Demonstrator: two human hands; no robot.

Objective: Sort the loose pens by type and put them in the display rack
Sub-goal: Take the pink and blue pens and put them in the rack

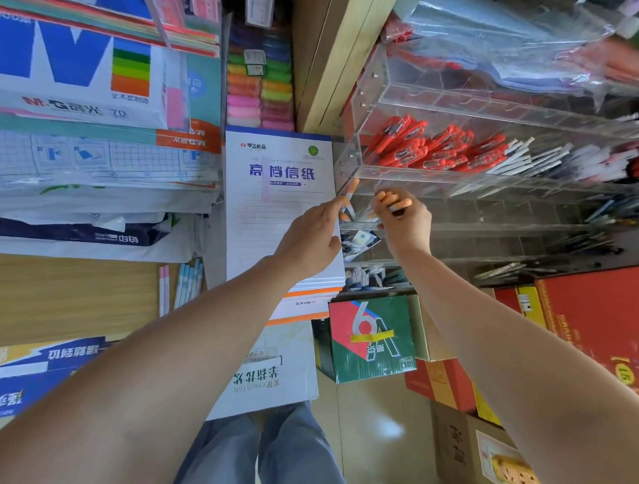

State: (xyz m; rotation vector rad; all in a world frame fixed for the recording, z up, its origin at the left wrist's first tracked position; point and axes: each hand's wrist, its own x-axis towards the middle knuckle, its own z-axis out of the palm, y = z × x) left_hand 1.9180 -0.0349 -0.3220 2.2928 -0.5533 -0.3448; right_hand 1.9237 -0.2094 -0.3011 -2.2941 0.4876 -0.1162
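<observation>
Left fingers (332, 208) are pinched on one orange-capped pen (350, 196), tilted up against the rack's (353, 154) near corner. Right fingers (379, 213) are curled tight round a bunch (393, 202) of the same pens, right at the front of a lower slot. The left hand (311, 238) hangs over a lined pad (272, 211); the right hand (407, 225) is just beside it. The tier above holds red pens (422, 147), then white ones (523, 158). A few pastel pens (184, 284) lie on the worktop (55, 297), well off to the left.
</observation>
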